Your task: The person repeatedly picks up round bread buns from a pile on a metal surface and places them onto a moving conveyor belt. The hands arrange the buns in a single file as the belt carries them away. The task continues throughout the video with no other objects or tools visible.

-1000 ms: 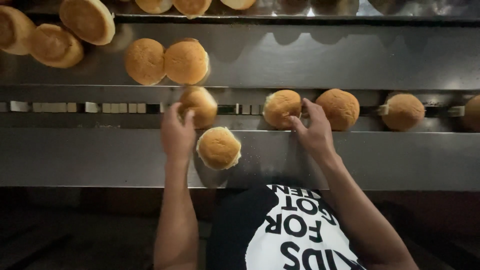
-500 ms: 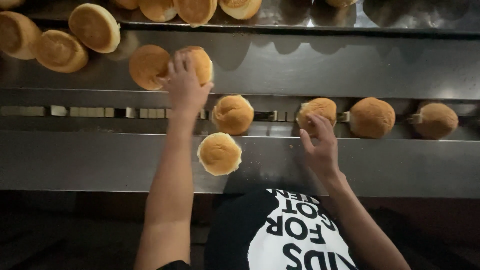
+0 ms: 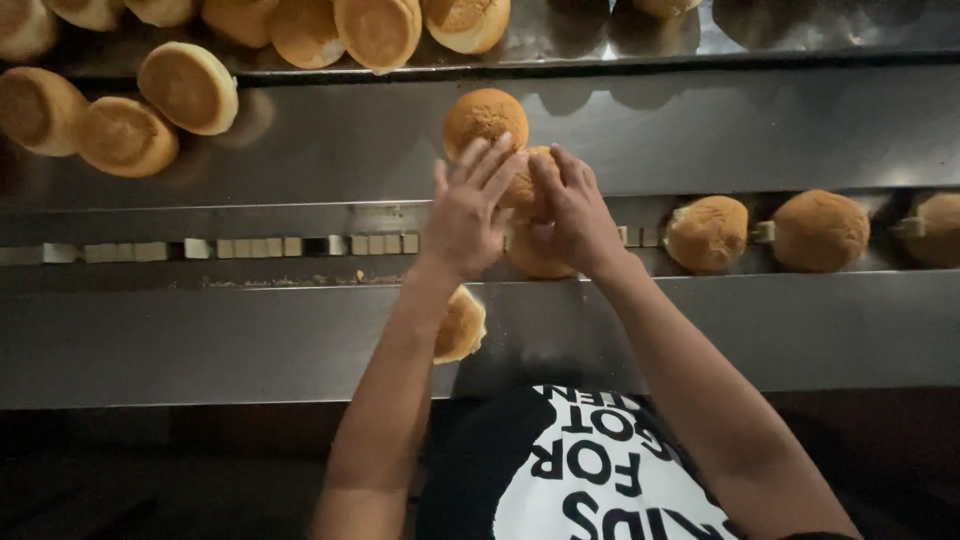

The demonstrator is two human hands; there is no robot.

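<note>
Two hands meet over one golden bun (image 3: 522, 185), fingers (image 3: 485, 165) spread and cupped around it from either side: the left hand (image 3: 468, 215) on its left, the right hand (image 3: 572, 212) on its right. This bun sits above the conveyor channel (image 3: 250, 247), just below another bun (image 3: 484, 118) on the sloped steel counter (image 3: 330, 140). A third bun (image 3: 535, 255) lies under the palms (partly hidden). Two more buns (image 3: 708, 232) ride the channel to the right, and one (image 3: 460, 325) rests beneath the left wrist.

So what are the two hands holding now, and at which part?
Both the left hand and the right hand close on one bun, gripping its sides, above the conveyor channel.
</note>
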